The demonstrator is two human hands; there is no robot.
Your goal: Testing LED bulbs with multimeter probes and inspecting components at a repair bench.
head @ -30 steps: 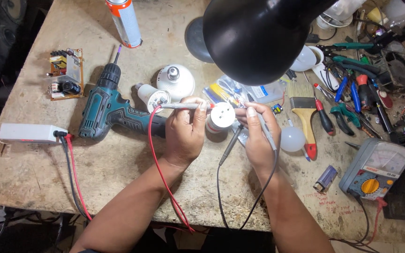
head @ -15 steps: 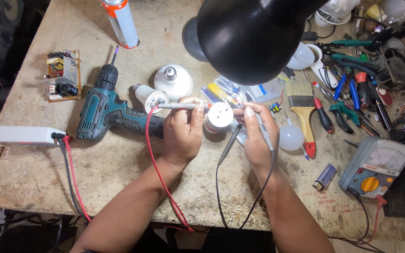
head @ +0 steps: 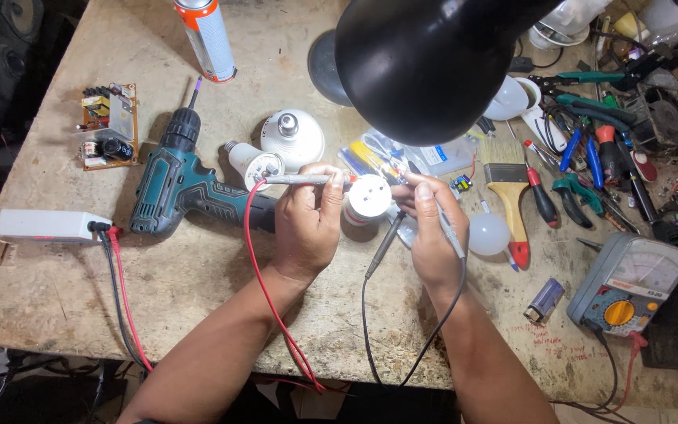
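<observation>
Left hand (head: 306,224) pinches the red-lead probe (head: 301,180), lying level, tip toward the bulb base (head: 369,197) at frame centre. Right hand (head: 431,233) pinches the black-lead probe (head: 384,245), slanted, and steadies the base with its fingertips. Contact points are hidden under the fingers. Best practice: brace both wrists on the bench (head: 198,275), keep the tips apart, fingers off bare metal. Meter (head: 628,286) sits lower right.

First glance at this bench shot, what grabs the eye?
The black lamp shade looming at top centre. Below it, the left hand holds a red-wired probe and the right hand a black-wired one, both at a white bulb base. A teal drill lies left.
</observation>
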